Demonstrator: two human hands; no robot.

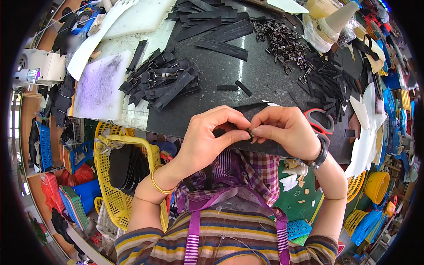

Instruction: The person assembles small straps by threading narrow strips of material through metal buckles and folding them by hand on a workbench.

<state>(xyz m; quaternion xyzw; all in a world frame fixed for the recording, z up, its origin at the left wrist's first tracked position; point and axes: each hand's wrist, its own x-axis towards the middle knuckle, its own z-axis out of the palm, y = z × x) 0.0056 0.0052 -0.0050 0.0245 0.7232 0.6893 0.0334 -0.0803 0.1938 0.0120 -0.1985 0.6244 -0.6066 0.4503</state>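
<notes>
My left hand (207, 132) and my right hand (287, 132) meet over the near edge of the dark table. Thumb and forefinger are pinched on each, and the fingertips almost touch. Between them shows a small dark metal piece (252, 135), mostly hidden by the fingers. What my left fingertips grip is hard to make out. Just beyond the hands lie two short black strips (234, 87). Red-handled scissors (320, 121) rest beside my right hand. Farther off is a heap of metal buckles (282, 42), and to the left a pile of black straps with buckles (163, 77).
Long black strips (212, 26) lie at the far side of the table; short black pieces (329, 84) are heaped at right. A white board (101, 86) lies at left. A yellow basket (121, 203) with black pieces stands below the table. A white cone (342, 17) stands far right.
</notes>
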